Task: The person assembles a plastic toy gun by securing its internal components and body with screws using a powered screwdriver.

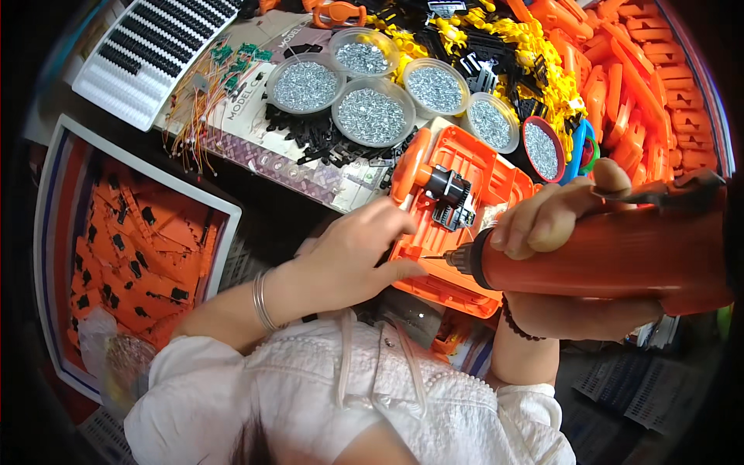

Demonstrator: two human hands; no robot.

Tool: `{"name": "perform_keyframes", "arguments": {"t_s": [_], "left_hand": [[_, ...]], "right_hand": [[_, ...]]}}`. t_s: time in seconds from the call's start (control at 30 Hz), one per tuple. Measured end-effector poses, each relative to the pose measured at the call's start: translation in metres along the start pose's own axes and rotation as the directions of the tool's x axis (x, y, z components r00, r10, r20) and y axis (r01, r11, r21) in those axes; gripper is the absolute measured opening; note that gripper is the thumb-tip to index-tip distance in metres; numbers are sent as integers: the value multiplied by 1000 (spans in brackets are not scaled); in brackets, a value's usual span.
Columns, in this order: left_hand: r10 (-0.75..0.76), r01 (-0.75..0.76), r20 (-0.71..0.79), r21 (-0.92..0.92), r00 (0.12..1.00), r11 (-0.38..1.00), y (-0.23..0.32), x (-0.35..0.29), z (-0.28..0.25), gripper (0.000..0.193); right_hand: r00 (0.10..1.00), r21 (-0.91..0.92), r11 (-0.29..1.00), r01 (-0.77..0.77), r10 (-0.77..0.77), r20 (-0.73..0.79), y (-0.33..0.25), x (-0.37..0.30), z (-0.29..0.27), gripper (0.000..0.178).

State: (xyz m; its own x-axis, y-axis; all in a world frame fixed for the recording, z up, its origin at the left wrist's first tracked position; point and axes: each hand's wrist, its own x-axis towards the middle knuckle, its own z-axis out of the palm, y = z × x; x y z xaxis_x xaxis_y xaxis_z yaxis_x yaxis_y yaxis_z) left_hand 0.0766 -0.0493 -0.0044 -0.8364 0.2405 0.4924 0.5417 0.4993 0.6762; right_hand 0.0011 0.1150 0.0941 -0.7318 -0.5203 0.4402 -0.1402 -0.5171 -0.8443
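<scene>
An open orange plastic housing [446, 291] lies in front of me at the table's near edge. A black cylindrical motor with a gear assembly [448, 194] sits inside it. My left hand [349, 244] grips the housing's left side, thumb and forefinger apart over the rim. In my right hand [542, 221] is a red electric screwdriver [597, 260], held level with its bit pointing left. The bit tip is over the housing's lower left part, close to my left thumb; whether it touches a screw is too small to tell.
Several round tubs of small silver screws [372, 115] stand behind the housing. Beyond lie heaps of yellow parts [535, 58], black parts and orange shells [620, 85]. Thin wires [198, 116] and a white rack [159, 58] are far left. A bin [46, 256] of orange pieces stands left.
</scene>
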Motion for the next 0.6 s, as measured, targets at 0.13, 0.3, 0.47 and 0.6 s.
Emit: {"name": "perform_keyframes", "arguments": {"t_s": [0.13, 0.3, 0.47, 0.6], "left_hand": [[-683, 717, 226, -295, 695, 632, 7, -24, 19, 60], [-676, 666, 200, -502, 709, 551, 1, -28, 35, 58], [-655, 628, 135, -480, 743, 613, 0, -29, 39, 58], [-666, 639, 153, -498, 730, 586, 0, -30, 39, 63]], "right_hand": [[995, -305, 951, -53, 22, -102, 11, -7, 14, 102], [995, -268, 958, -102, 94, -41, 22, -1, 17, 100], [991, -223, 966, -134, 134, -13, 28, 3, 17, 97], [989, -178, 973, -144, 148, 7, 31, 3, 17, 95]]}}
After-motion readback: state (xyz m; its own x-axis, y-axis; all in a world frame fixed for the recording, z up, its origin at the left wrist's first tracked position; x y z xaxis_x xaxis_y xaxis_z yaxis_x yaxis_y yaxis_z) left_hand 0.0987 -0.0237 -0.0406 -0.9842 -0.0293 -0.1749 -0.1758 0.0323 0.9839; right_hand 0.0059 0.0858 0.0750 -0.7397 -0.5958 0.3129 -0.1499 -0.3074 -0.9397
